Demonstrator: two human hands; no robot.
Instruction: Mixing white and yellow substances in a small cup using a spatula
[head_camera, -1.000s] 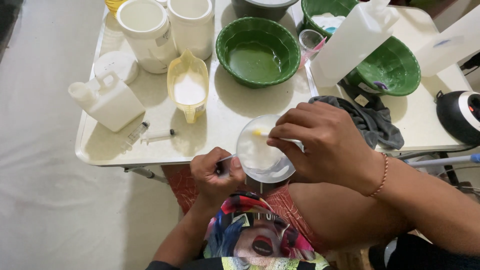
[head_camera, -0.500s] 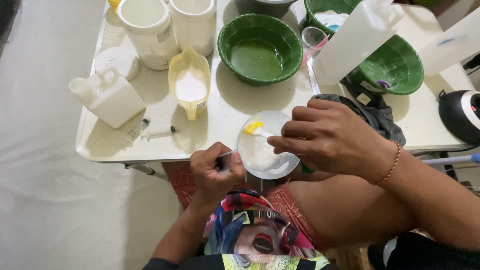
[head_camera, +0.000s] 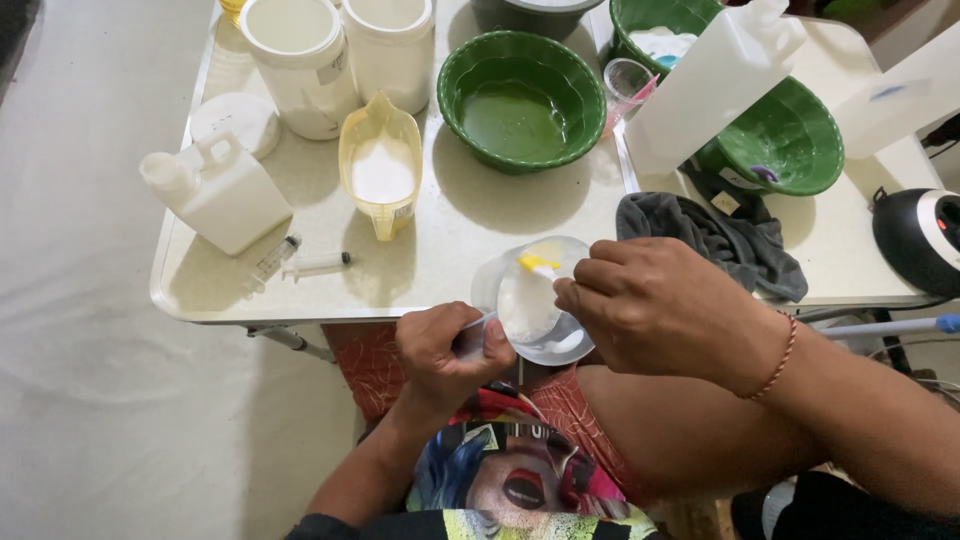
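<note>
Holding a clear cup (head_camera: 535, 300) by its handle, the left hand (head_camera: 445, 355) has its fingers curled tight. The right hand (head_camera: 660, 305) pinches a small yellow-tipped stick (head_camera: 535, 265) inside it.

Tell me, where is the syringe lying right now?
In the head view the syringe lies on the left part of the white table, near its front edge, between the white jug and the yellow measuring cup, left of both hands.
</note>
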